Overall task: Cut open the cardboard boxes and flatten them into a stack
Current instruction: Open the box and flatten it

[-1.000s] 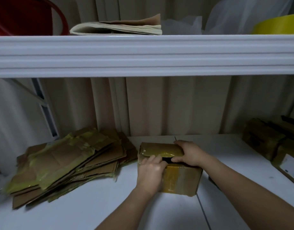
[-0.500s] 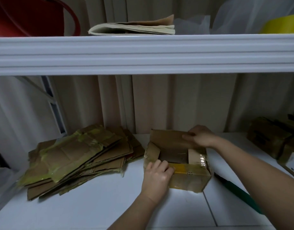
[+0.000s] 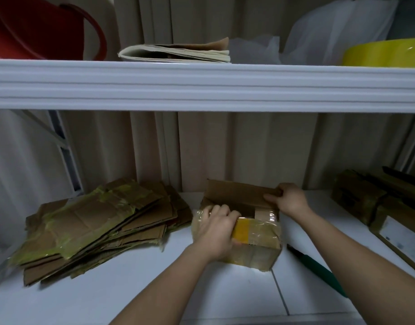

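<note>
Cardboard box (image 3: 253, 242) sits at the middle of the white shelf (image 3: 131, 289), top opened, far flap raised, tape remaining across the near flap. Head view: left hand (image 3: 216, 233) has its grip clenched around the near taped flap; right hand (image 3: 288, 200) pinches the right end of the raised far flap. Judgement: opening is under way on this box, and flattening is not yet done. A stack of flattened cardboard (image 3: 96, 226) lies to the left, well apart from the box, indicating part of the job is complete. Taped boxes (image 3: 375, 207) wait unopened at the right edge. A green-handled cutter (image 3: 319, 270) lies just right of the box, unheld. Surroundings: beige curtain behind; an upper shelf (image 3: 201, 85) carries folded papers (image 3: 176, 52), a red container (image 3: 37, 29), and a yellow roll (image 3: 387, 52).
</note>
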